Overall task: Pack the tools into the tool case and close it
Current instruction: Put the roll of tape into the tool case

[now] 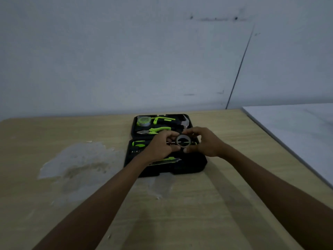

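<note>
Tool case open on desk | left hand, right hand pinch tape roll | best lowered level into free recess

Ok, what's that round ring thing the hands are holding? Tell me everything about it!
It is a small roll of tape, greyish-brown, a ring with a see-through hole. It stands on edge, hole facing the camera, above the open black tool case. The left hand holds its left side, the right hand pinches its right side. The light is dim, so finer detail cannot be told.
</note>
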